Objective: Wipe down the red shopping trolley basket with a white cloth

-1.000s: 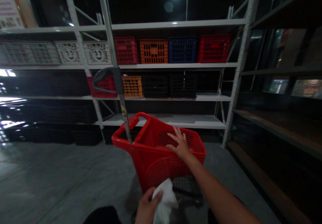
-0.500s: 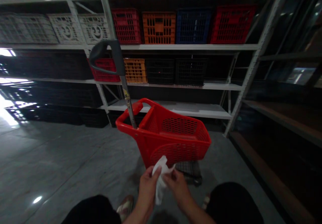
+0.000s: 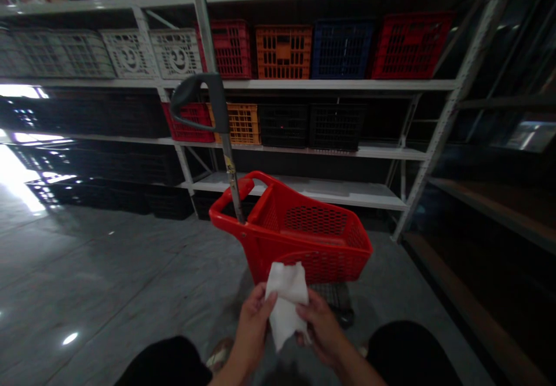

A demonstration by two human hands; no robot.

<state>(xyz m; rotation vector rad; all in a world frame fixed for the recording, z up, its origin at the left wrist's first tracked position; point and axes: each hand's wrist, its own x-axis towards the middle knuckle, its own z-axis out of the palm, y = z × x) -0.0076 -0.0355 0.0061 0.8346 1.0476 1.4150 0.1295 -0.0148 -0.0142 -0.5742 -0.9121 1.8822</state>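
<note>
Pinching the left edge of a soft, creased white sheet of cloth or paper (image 3: 287, 285), the left hand (image 3: 254, 313) has its thumb closed over it; the right hand (image 3: 320, 319) grips the right edge likewise, so the sheet spans the gap between them. Below, at either side, are two black-clad knees (image 3: 410, 351). Just past the sheet, a bright red plastic shopping cart with perforated walls (image 3: 321, 264) stands on the grey concrete floor (image 3: 147, 258), a silver metal pole with a looped grey handle (image 3: 220, 102) rising at its left end. Farther back, a white metal shelving rack (image 3: 339, 85) carries slatted plastic crates (image 3: 284, 52), red, orange and blue, reaching near its upper shelf's right end.
</note>
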